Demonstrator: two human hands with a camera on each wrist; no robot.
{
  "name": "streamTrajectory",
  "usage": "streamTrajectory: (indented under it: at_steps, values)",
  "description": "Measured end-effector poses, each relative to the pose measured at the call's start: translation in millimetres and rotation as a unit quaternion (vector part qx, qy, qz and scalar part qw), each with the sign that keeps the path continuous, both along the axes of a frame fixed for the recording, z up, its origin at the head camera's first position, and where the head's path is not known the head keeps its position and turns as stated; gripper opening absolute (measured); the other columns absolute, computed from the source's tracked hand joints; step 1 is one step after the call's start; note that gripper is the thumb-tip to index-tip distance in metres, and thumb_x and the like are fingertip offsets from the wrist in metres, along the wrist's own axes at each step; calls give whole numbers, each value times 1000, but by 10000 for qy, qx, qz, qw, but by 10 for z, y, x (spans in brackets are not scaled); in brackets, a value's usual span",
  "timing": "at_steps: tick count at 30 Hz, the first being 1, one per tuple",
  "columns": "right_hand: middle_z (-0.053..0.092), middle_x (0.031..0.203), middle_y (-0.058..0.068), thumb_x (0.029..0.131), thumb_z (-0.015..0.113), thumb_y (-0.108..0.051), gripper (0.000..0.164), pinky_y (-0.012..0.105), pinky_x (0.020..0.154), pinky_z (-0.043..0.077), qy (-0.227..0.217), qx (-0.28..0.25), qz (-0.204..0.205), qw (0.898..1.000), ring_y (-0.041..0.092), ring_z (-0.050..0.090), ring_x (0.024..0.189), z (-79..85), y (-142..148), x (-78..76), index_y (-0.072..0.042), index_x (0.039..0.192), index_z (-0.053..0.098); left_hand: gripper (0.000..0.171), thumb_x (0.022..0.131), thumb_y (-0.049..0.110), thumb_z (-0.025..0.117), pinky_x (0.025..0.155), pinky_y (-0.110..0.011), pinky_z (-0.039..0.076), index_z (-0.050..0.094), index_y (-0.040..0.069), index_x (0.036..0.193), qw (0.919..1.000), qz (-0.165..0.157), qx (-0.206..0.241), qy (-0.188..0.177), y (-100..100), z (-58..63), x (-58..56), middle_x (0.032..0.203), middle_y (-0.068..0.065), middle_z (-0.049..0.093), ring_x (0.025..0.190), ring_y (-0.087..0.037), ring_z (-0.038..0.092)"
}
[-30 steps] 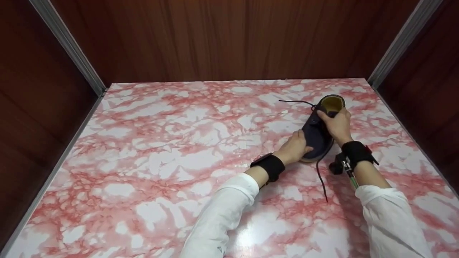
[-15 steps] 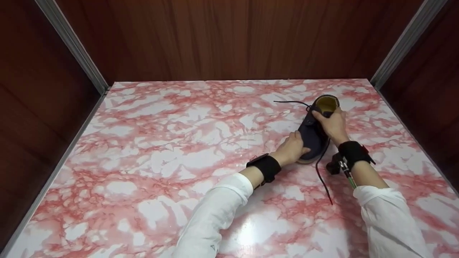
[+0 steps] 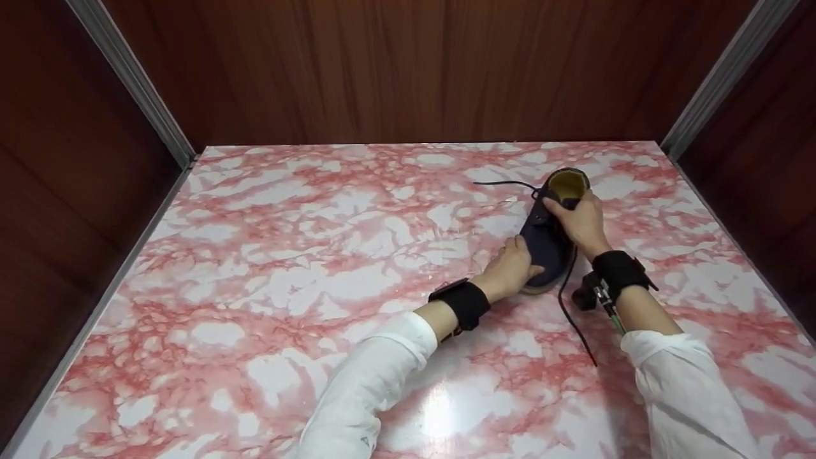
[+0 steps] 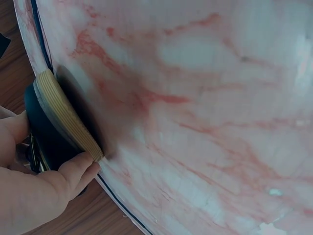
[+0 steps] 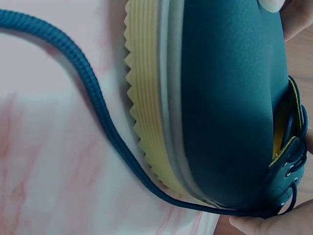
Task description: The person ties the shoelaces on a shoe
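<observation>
Nearest the person, the white sleeves (image 3: 376,382) trail behind the hands, with a black strap (image 3: 464,304) on each wrist. Just short of the right hand, one loose lace end (image 3: 577,325) runs toward the person; its tip has barely shifted against the table (image 3: 319,280), so it now lies farther out to the right of the shoe. The left hand (image 3: 510,266) pinches the toe, thumb across the upper and fingers curled over the left side. The dark blue shoe (image 3: 549,252) is between the two hands, toe toward the person, and has just slid leftward with both of them; that suggests it is being repositioned under a firm two-handed hold. Whether its ribbed yellowish sole (image 5: 146,98) touches the table I cannot tell. Farther off, the right hand (image 3: 581,220) grips the shoe by the lacing and collar, thumb on top, as in the earlier frames. Beyond the left hand, the other lace end (image 3: 503,183) has travelled left with the shoe. Past both hands stands the brown back panel (image 3: 382,70).
</observation>
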State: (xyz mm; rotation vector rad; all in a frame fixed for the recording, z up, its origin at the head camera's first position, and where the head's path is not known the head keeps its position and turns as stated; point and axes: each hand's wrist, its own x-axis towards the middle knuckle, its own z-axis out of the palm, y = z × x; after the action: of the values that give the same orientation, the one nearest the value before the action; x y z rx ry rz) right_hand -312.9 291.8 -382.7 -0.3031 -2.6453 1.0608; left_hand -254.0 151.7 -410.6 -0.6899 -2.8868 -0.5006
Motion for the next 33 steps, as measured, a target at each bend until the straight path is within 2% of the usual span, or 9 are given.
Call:
streamTrajectory:
  at_steps: [8,12,17,24,29,33]
  values:
    - [21,107,23,59,47,-49,84,33,77,18,1,-65,149,9999,28,22,96,9,-101,-17,6,113,12,61,64,44,44,52,-19,36,32,-4,99,9990,95,-92,432,-75,-23,17,84,-9,36,65,-17,41]
    - [18,109,23,59,46,-49,86,33,78,17,-67,-90,206,9997,28,20,98,7,-156,-24,5,114,10,62,64,44,44,53,-19,36,32,-4,100,9993,158,-89,336,-117,-23,17,84,-9,36,64,-16,41]
    - [16,110,21,59,46,-50,85,33,77,18,-99,-109,258,9996,27,22,97,-10,-230,-27,4,114,10,62,64,44,44,53,-20,36,30,-5,100,9998,78,37,205,-193,-26,23,85,-10,35,63,-17,42]
    - [19,108,21,58,46,-51,85,33,77,18,-58,-30,344,9994,27,22,96,-14,-317,-51,4,114,14,60,62,44,47,51,-20,37,33,-4,95,9990,225,151,366,-264,-26,43,80,-9,36,60,-16,43]
    - [19,108,21,57,46,-51,86,33,77,18,-145,-46,381,9992,27,23,96,-10,-384,-64,4,114,13,62,62,44,47,52,-21,37,32,-5,98,9989,383,134,253,-294,-21,61,84,-9,36,63,-17,42]
    - [22,106,21,58,48,-49,83,32,77,18,-4,-75,456,9989,27,24,95,-22,-436,-71,4,113,16,64,63,44,46,55,-21,36,30,-7,100,9988,360,64,315,-333,-32,71,86,-11,36,64,-18,43]
